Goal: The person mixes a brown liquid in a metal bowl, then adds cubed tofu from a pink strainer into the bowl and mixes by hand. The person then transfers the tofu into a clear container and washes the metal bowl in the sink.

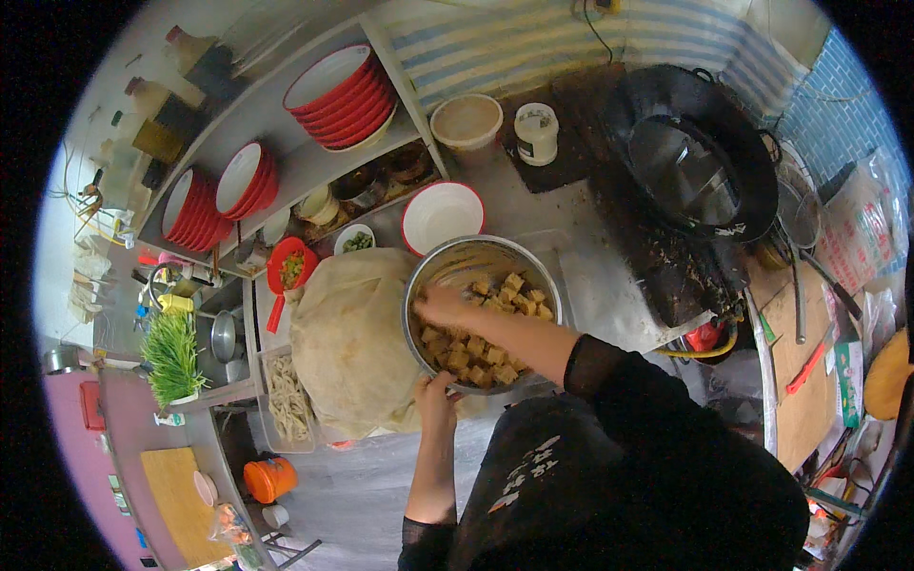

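A stainless steel mixing bowl (464, 265) stands before me, partly filled with brown cubes (475, 357) that look like tofu, some heaped at its right side. My left hand (434, 391) grips the near rim, thumb on top. Reaching across the bowl, my right hand (444, 308) is down inside at the left wall. Its fingers are blurred and partly hidden, so whether they hold any cubes is unclear. Left of the bowl, a beige cloth (350, 339) covers a large rounded mound. A red-rimmed white bowl (443, 218) sits just behind the mixing bowl.
A large black wok (685, 171) occupies the stove at right. Stacked red bowls (343, 100) fill a shelf at back left. A red ladle (291, 264), a small bowl of greens (355, 240) and a plastic tub of pale strips (287, 400) border the cloth. A lidded tub (466, 123) stands behind.
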`<control>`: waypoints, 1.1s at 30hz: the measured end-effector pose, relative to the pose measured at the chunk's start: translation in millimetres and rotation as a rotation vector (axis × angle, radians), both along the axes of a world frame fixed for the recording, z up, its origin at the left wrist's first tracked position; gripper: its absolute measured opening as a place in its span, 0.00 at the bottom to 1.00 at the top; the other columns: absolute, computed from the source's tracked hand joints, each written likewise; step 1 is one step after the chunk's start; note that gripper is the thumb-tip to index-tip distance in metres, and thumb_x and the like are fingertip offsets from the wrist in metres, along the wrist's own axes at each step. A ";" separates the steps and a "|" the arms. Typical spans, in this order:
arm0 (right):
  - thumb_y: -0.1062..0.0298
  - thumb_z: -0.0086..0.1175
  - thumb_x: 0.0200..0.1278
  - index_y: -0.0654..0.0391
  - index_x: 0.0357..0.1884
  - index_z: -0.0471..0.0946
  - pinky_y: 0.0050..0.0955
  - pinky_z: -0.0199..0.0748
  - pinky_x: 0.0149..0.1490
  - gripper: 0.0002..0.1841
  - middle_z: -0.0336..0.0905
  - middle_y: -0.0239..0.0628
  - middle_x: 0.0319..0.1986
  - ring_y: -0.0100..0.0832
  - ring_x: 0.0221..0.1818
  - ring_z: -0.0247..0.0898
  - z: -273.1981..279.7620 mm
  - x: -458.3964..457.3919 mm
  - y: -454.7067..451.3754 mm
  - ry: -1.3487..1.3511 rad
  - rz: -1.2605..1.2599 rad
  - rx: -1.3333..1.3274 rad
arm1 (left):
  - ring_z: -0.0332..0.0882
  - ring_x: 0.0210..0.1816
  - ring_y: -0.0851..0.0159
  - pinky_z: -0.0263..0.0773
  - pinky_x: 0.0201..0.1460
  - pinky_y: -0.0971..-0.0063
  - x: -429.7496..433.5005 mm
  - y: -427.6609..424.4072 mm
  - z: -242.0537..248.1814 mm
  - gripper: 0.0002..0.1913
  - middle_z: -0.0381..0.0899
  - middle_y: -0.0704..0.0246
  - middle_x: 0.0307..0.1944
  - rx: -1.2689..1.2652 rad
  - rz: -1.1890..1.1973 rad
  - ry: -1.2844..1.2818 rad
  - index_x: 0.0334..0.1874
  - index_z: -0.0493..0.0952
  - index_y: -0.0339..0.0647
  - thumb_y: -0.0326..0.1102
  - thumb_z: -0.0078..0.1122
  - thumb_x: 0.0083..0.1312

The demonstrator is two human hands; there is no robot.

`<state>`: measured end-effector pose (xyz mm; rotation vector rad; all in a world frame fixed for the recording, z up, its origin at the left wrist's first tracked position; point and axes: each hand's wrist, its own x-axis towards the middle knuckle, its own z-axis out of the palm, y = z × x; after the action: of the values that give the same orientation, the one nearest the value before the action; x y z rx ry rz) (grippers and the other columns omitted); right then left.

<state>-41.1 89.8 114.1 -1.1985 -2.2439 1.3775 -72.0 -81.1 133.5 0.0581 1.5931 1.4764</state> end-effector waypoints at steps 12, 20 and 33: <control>0.56 0.49 0.55 0.56 0.54 0.66 0.42 0.57 0.58 0.25 0.61 0.47 0.56 0.40 0.55 0.61 6.4 105.1 -8.1 -0.041 -0.150 0.199 | 0.74 0.27 0.65 0.74 0.26 0.67 -7.2 9.2 -9.6 0.07 0.74 0.67 0.27 0.054 0.072 -0.019 0.31 0.72 0.38 0.27 0.52 0.48; 0.48 0.50 0.57 0.59 0.60 0.58 0.32 0.67 0.51 0.33 0.67 0.41 0.51 0.35 0.50 0.67 -51.7 78.1 21.1 0.675 -0.673 -0.882 | 0.75 0.25 0.65 0.75 0.22 0.70 19.4 19.8 -6.7 0.09 0.76 0.65 0.30 0.084 -0.016 0.129 0.34 0.73 0.36 0.28 0.54 0.50; 0.61 0.58 0.44 0.50 0.40 0.77 0.40 0.64 0.52 0.17 0.67 0.45 0.43 0.44 0.50 0.64 -6.3 99.8 -29.4 -0.012 -0.007 0.307 | 0.75 0.29 0.66 0.76 0.27 0.70 8.5 29.9 -14.5 0.07 0.75 0.66 0.31 0.074 0.073 -0.030 0.34 0.71 0.38 0.26 0.50 0.52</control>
<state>58.7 60.4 107.8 -1.1085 -2.3484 0.9774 -63.5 -51.2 119.0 0.0201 1.5311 1.5859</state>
